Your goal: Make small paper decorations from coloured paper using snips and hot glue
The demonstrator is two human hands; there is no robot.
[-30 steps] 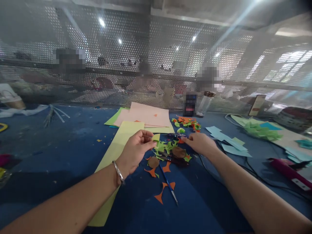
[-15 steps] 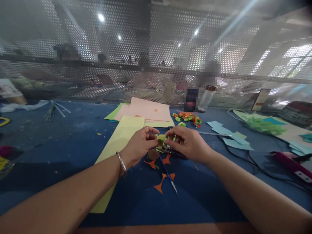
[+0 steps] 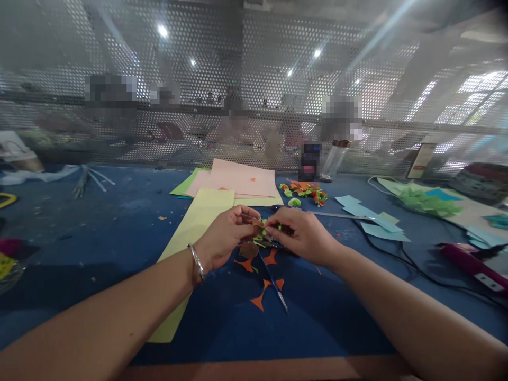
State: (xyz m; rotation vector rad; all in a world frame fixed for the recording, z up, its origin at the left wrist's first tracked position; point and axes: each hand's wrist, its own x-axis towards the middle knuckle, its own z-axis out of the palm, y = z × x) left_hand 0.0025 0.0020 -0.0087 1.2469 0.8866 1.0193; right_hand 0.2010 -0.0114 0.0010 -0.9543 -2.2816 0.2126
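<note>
Thumb and fingertips of my left hand [image 3: 228,230] pinch a small yellow-green paper piece [image 3: 260,224]. From the other side my right hand [image 3: 304,232] closes on the same piece, its fingertips almost meeting the left ones; the fingers partly hide the piece. Below them are green paper scraps [image 3: 261,242] and a round brown disc [image 3: 250,250]. A blue stick with a pale pointed tip [image 3: 272,280] lies slanting towards me, among orange paper offcuts [image 3: 257,302]. Dark scissors, partly hidden, seem to lie under my right hand.
A long yellow paper strip [image 3: 174,275] runs beneath my left wrist. Pink sheets [image 3: 244,177] lie behind it. Small orange and green paper pieces [image 3: 304,191] are heaped near a clear bottle [image 3: 335,161]. At right are light-blue papers [image 3: 383,232], a black cable and a magenta tool [image 3: 472,267].
The yellow-green paper piece has turned in my fingers and shows less of its face. My right hand has shifted slightly left, nearer the left fingertips.
</note>
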